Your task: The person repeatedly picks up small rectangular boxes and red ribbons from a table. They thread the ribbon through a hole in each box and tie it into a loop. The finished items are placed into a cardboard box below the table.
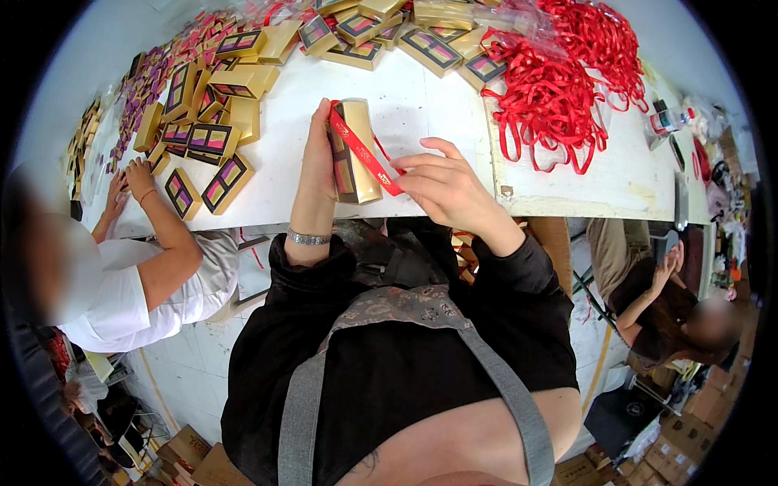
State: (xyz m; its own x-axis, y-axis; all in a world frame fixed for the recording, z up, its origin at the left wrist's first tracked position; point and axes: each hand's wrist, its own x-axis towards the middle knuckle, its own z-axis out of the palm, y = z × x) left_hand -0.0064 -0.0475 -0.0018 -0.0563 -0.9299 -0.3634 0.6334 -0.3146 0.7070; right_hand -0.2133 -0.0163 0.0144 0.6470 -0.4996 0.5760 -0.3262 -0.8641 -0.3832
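Observation:
My left hand grips a gold cardboard box from its left side, above the white table. The box stands tilted on edge, and part of its dark windowed face shows beside my palm. A red ribbon loop bearing printed writing runs slantwise across the gold side. Its upper end is at the box's top left corner, near my left fingertips. My right hand holds the ribbon's lower end at the box's right edge, thumb and fingertips on it, other fingers spread. The underside of the box is hidden.
Similar windowed boxes are heaped left and along the back. Tangled red ribbons lie at the right on the white table. Small wrapped pieces cover the far left. One person works at left; another sits at right.

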